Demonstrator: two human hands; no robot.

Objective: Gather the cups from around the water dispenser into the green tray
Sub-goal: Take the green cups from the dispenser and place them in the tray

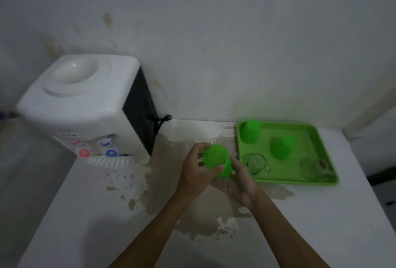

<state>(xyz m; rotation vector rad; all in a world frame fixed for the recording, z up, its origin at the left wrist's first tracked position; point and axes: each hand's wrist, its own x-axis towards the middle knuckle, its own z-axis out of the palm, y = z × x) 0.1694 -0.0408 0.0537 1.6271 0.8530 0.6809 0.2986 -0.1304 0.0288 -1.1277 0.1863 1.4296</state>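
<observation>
Holding: both hands wrapped round one green cup [216,161], carried low over the stained counter [85,214], between the water dispenser [85,105] and the green tray [308,180].
Left hand [196,171]: fingers and thumb curled closed on the cup's near side.
Right hand [237,182]: cupped under and against the cup's lower right side, touching it; how firmly it presses, I cannot tell.
Cup in hand: tilted, one end towards the dispenser, the other down towards the right palm; just beside the tray's left wall, not yet over it.
Green cups, counted: three in all. One in the hands, one in the tray's far left corner [250,131], one near the tray's middle [281,146].
Clear glass pieces, counted: two, both along the tray's near edge, one at the left [256,162] and one at the right [314,168]; both faint in this dim light.
Trays: one.
Dispensers: one, with a red tap and a blue tap.
Risk, striking glass: the nearest free spot lies beside the left glass piece, so a hurried set-down could knock it.
Risk, catching the wall: carried this low, the cup could clip the tray's left rim and jolt everything inside.
Risk, slipping: a smooth cup passed between two hands could drop if one lets go early.
</observation>
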